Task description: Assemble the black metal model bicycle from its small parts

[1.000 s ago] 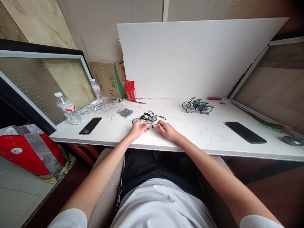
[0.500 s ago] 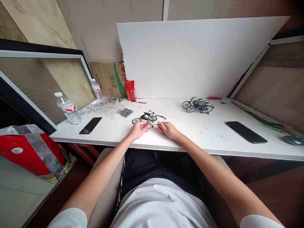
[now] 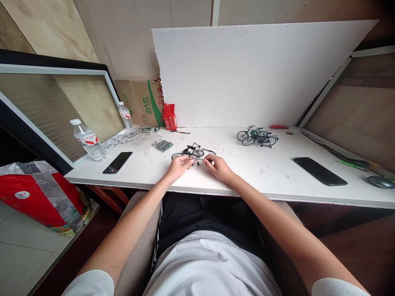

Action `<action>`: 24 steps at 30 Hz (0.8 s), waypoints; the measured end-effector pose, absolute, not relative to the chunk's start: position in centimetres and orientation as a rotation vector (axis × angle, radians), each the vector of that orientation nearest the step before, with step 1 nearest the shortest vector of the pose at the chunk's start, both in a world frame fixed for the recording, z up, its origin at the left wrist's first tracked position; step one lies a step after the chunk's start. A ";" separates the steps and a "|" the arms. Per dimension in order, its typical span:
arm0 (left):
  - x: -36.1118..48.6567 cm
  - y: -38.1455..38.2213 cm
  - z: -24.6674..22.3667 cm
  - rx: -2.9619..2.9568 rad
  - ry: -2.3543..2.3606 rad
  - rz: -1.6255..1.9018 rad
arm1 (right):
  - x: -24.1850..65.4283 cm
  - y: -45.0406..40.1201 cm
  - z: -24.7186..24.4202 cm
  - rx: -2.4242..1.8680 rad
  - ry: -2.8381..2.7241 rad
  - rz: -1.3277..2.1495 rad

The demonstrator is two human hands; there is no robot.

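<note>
Near the front edge of the white table, my left hand [image 3: 180,167] pinches a small dark model-bicycle part [image 3: 198,163] between thumb and fingers. From the other side, the curled fingertips of my right hand [image 3: 218,167] come close together at the right end of this part; whatever they pinch is too small to make out. Just beyond my hands lies a partly built black model bicycle [image 3: 193,150], with a wheel and loose dark pieces around it. My left hand covers some of its near side.
Two finished model bicycles [image 3: 257,137] stand at the back right. A bagged wheel set [image 3: 163,145], a phone [image 3: 117,163] and a water bottle [image 3: 89,142] are on the left. Another black phone [image 3: 320,171] lies right. A red box [image 3: 170,117] stands behind.
My right fingers have shifted slightly and changed their pinch at the right end of the small part. My left hand stays nearly in place, its fingers moved a little.
</note>
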State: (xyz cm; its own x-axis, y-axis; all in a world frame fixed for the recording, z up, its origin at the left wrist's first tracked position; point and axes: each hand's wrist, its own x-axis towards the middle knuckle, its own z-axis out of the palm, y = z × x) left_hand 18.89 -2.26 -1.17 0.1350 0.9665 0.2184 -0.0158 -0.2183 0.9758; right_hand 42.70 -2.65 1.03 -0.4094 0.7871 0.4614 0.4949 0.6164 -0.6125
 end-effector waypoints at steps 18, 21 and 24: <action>19.0 -2.3 -1.0 1.376 1.004 1.273 | 42.7 -2.8 0.9 -0.958 -1.910 0.495; 19.0 -2.4 -0.9 1.362 1.007 1.266 | 42.7 -2.8 0.9 -0.960 -1.921 0.482; 19.1 -2.4 -0.8 1.350 1.011 1.263 | 42.6 -2.9 0.9 -0.977 -1.918 0.489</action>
State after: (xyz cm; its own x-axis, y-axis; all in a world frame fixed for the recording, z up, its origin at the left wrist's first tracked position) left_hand 19.07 -2.44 -0.79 0.1090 0.9798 0.1674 -0.0508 -0.1627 0.9854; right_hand 42.63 -2.88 0.88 -0.2819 0.7914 0.5425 0.4354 0.6093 -0.6627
